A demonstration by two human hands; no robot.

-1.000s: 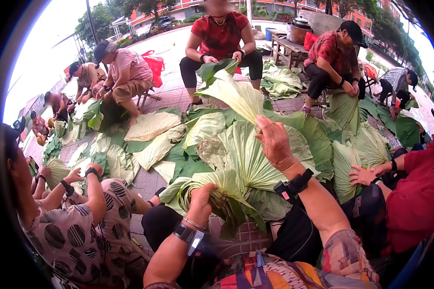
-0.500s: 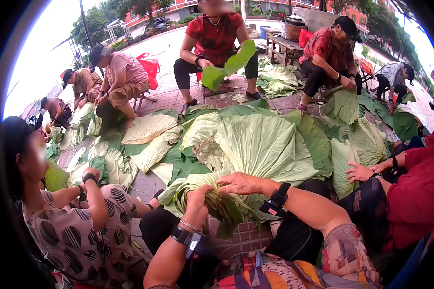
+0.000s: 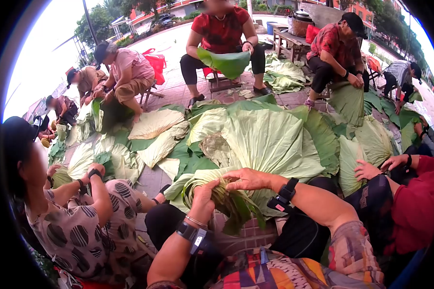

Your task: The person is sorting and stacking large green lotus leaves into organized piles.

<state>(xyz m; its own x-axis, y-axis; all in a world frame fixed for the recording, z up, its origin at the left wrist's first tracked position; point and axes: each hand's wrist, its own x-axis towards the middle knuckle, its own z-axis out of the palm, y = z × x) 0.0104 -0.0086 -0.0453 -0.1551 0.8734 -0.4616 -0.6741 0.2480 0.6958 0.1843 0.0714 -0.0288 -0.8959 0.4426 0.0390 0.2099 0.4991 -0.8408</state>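
A gathered bundle of large lotus leaves (image 3: 225, 201), pale green outside with pleated folds and darker green edges hanging down, is in front of my knees. My left hand (image 3: 202, 198) is closed around the near left side of the bundle. My right hand (image 3: 250, 179) reaches in from the right, thumb and fingers pinching the gathered folds near its top. Part of the leaf under my fingers is hidden. Just beyond my hands lies a wide, flat, pale lotus leaf (image 3: 272, 139) on a pile, with a brownish withered leaf (image 3: 217, 150) beside it.
Loose leaves cover the paving (image 3: 255, 231) ahead. A person in a spotted top (image 3: 82, 231) sits close on my left, one in a red top (image 3: 414, 207) on my right. Opposite, a seated person holds a green leaf (image 3: 226, 62). Behind stands a wooden table (image 3: 294, 42) with a pot.
The view has shifted slightly, moving the scene to the right. Both my hands stay on the bundle. The person opposite has brought the green leaf down and spread it across the lap.
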